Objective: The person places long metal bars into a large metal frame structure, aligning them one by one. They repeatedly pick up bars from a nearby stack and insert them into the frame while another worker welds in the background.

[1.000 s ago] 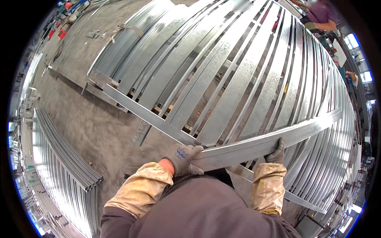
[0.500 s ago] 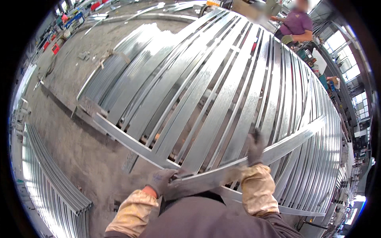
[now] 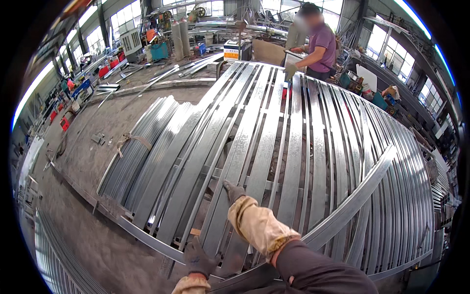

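Observation:
Long galvanized metal slats lie side by side across a metal frame, with gaps between several of them. My left hand, in a dark grey glove, is at the frame's front rail, by the near ends of the slats. Its fingers are stretched out, apart from one another. Farther forward my right hand, also gloved, rests on a slat with fingers extended; its underside is hidden. A loose metal channel lies slantwise over the slats to the right of my right arm.
Across the frame stands a co-worker in a purple shirt, a gloved hand at the slats' far ends. Bundled metal profiles lie at the left, and another stack is on the floor at lower left. A white-and-orange box stands behind.
My view has tilted up, bringing the co-worker and workshop fully in. My right hand has moved left and forward from beside the slanting channel to a slat. My left hand remains by the front rail.

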Motion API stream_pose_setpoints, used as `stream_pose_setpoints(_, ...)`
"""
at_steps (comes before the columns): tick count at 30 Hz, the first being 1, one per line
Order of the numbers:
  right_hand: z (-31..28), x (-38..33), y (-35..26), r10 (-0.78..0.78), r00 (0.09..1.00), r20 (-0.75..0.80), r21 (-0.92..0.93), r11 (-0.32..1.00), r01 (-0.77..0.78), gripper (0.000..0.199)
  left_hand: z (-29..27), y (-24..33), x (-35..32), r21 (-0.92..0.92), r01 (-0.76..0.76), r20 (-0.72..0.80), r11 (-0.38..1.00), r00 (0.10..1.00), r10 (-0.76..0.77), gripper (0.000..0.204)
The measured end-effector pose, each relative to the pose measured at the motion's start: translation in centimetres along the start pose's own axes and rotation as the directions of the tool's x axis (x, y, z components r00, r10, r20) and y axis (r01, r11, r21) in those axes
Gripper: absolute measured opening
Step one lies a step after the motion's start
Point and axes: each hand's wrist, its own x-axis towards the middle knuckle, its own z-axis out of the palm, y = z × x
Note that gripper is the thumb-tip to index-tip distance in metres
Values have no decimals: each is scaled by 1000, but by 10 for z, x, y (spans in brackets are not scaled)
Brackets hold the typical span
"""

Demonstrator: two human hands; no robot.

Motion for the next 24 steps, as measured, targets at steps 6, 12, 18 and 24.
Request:
stream_pose_setpoints(6, 22, -4, 8, 115, 989, -90, 432, 900, -66, 53, 33, -31, -16, 4, -43, -138, 999, 989, 43, 108)
stream_pose_setpoints(12, 19, 47, -65, -124, 980, -154, -641, 768, -3, 58, 34, 14, 67, 99, -35, -147, 995, 988, 49, 113)
stream_pose_setpoints(18, 29, 89, -66, -331, 940, 82, -989, 86, 116, 60, 44, -21, 92, 304, -45, 6, 951, 999, 46, 106)
stream_pose_setpoints(24, 48, 68, -41, -253, 962, -107, -770, 633, 81, 57, 8, -91, 32, -65, -42, -320, 997, 947, 19, 53)
